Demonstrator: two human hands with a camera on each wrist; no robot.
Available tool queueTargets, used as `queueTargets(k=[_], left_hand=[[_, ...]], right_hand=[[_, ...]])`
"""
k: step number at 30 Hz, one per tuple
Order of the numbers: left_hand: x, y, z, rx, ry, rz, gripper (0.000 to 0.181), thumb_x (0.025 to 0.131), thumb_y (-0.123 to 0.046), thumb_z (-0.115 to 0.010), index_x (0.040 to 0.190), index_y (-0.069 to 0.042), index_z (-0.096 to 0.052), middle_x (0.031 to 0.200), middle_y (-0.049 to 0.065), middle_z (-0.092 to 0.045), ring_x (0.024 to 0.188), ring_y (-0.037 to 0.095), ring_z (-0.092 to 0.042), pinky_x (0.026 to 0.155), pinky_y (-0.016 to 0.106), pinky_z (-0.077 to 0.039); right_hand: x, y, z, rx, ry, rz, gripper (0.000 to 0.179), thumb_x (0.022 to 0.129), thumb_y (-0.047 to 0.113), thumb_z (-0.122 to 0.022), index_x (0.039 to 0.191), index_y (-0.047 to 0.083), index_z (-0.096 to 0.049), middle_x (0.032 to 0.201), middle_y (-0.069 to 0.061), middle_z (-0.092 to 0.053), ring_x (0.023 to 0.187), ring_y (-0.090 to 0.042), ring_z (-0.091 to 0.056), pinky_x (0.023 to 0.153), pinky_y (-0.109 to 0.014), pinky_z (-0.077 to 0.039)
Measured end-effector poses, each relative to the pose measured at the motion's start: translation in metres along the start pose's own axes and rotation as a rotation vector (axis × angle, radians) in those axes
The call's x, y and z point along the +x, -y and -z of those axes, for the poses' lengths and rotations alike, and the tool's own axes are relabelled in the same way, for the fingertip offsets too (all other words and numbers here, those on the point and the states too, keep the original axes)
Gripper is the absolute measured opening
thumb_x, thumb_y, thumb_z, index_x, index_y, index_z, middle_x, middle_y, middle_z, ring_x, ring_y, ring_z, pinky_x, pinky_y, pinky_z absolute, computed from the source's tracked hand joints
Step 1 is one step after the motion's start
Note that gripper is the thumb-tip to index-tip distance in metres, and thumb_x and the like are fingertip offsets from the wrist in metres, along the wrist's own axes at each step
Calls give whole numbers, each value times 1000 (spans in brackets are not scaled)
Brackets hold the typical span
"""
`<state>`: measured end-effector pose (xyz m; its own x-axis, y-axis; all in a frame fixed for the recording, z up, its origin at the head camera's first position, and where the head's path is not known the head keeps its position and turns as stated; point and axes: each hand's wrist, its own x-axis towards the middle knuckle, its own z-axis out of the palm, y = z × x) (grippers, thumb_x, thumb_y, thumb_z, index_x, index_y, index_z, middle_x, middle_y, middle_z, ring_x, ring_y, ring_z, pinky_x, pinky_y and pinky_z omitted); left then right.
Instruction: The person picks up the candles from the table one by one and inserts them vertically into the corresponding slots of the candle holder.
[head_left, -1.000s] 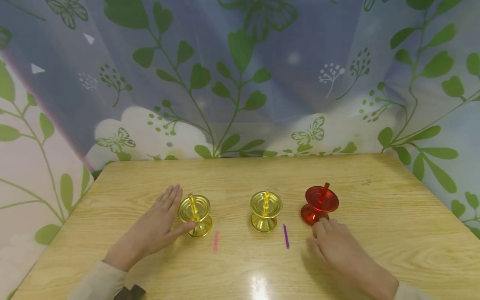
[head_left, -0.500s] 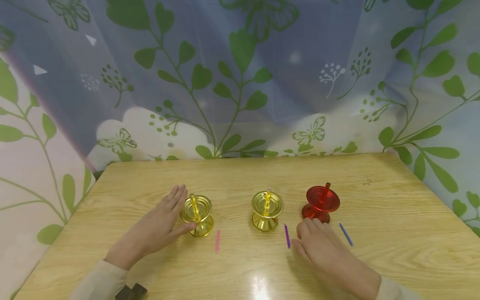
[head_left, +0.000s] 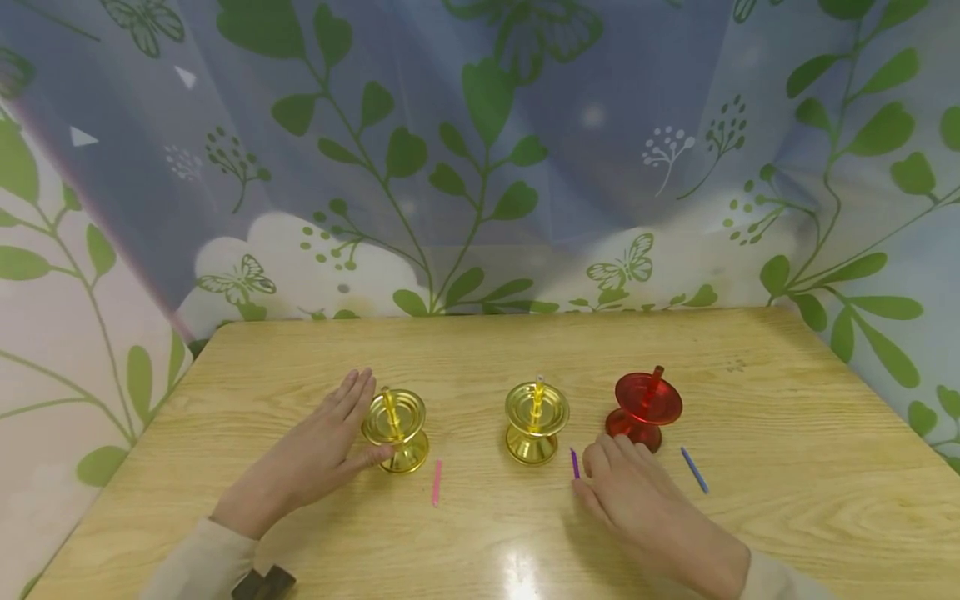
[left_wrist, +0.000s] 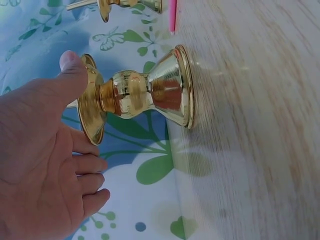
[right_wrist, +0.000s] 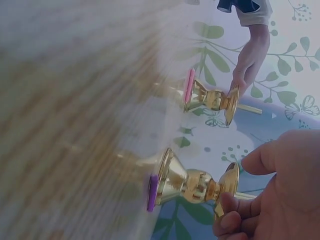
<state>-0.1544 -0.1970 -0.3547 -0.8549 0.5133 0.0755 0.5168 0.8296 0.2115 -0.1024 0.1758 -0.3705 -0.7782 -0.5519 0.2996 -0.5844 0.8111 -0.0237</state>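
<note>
My left hand (head_left: 300, 462) lies beside the left gold candle holder (head_left: 405, 454), its fingers straight along the far side. In the left wrist view the thumb (left_wrist: 73, 75) is at the rim of that holder's dish. My right hand (head_left: 637, 504), with loosely bent fingers, is over the table beside a thin purple candle (head_left: 575, 463), hiding its near end. The right wrist view has a gap between thumb and fingers, with the purple candle (right_wrist: 152, 192) lying beyond them. A middle gold candle holder (head_left: 531, 448) and a red candle holder (head_left: 651, 408) stand upright.
A thin pink candle (head_left: 437, 483) lies between the two gold holders, nearer the front. To the right of the red holder lies a blue candle (head_left: 694, 471). Behind the wooden table (head_left: 480, 350) hangs a leaf-patterned cloth (head_left: 480, 275).
My right hand has moved left from in front of the red holder to the purple candle. The blue candle, hidden at first, now shows on its right. My left hand stays by its holder.
</note>
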Motion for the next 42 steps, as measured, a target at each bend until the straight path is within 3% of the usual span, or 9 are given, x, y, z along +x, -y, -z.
queueTargets(k=[9,18,25,34,42], left_hand=[[-1,1,0,-9,9,0,92,95,-56,-48,150,8,-14,158,24,-8,146,39,-7,116,54,-17],[-1,1,1,-11,12,1,91,96,-54,-50,150,9,-14,158,24,-8,146,39,-7,116,54,-16],[-1,1,1,-8,8,2,92,96,-58,-45,150,10,-15,158,25,-8,145,39,-8,115,55,-17],[-2,-2,1,-18,10,4,88,97,-51,-50,150,10,-15,158,25,-8,145,39,-7,115,55,-16],[-1,-2,1,-16,11,1,89,97,-55,-46,150,10,-15,158,25,-8,145,39,-8,116,54,-16]], right_hand=[[11,12,-6,-7,-59,82,20,90,19,-62,83,10,-45,77,4,-33,75,-17,-39,66,-31,-37],[19,32,-3,37,62,39,20,96,22,-55,85,10,-45,79,3,-36,74,-16,-36,66,-30,-34],[23,39,-7,32,86,48,20,96,23,-54,86,7,-47,80,1,-38,76,-17,-37,67,-32,-37],[26,48,-15,34,86,54,23,96,24,-55,91,2,-49,93,-9,-51,89,-24,-48,84,-45,-47],[29,52,-15,6,44,63,25,95,25,-56,84,5,-46,79,-3,-38,79,-21,-44,80,-44,-48]])
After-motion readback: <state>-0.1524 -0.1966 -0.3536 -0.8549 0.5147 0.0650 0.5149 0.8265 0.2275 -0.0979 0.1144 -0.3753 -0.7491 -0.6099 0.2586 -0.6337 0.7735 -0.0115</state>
